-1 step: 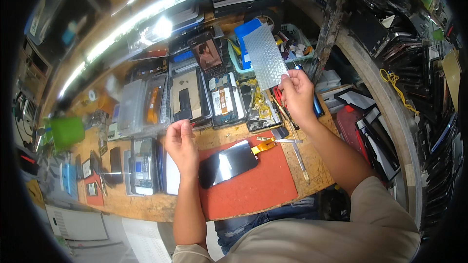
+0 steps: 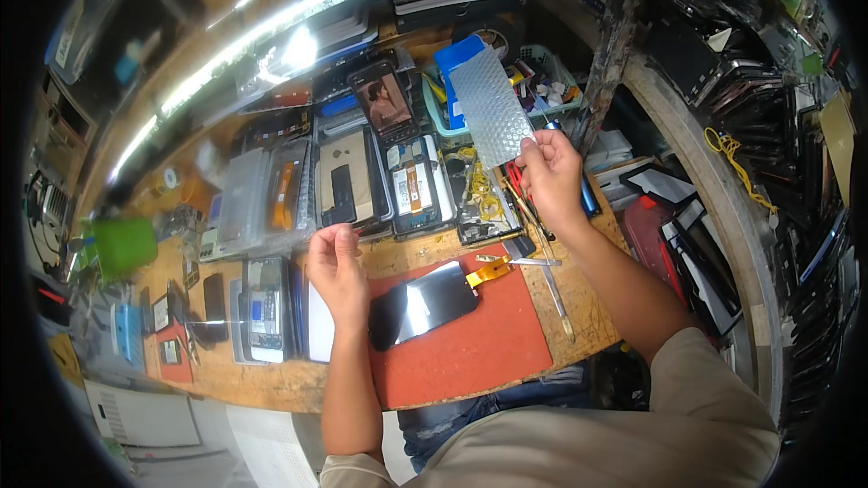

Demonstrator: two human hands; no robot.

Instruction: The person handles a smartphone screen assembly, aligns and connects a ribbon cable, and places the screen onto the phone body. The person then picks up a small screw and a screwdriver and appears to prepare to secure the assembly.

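Note:
My right hand (image 2: 550,172) pinches the lower corner of a clear bubble wrap pouch (image 2: 493,104), raised at the back right of the bench. My left hand (image 2: 335,264) hovers left of the mat with thumb and fingers pinched together; whether anything small is between them I cannot make out. Below and between my hands, a black phone screen (image 2: 423,305) lies on a red-orange mat (image 2: 488,343). From its right end runs an orange flex cable (image 2: 489,271). Tweezers (image 2: 535,262) and a thin brush (image 2: 558,303) rest right of the cable.
Behind the pouch stands a pale green basket (image 2: 565,107) of small parts. A lit phone (image 2: 382,101) leans at the back, near an opened phone (image 2: 416,183). More phones (image 2: 268,307) stand left of my left hand. A wooden post (image 2: 615,45) rises at the right.

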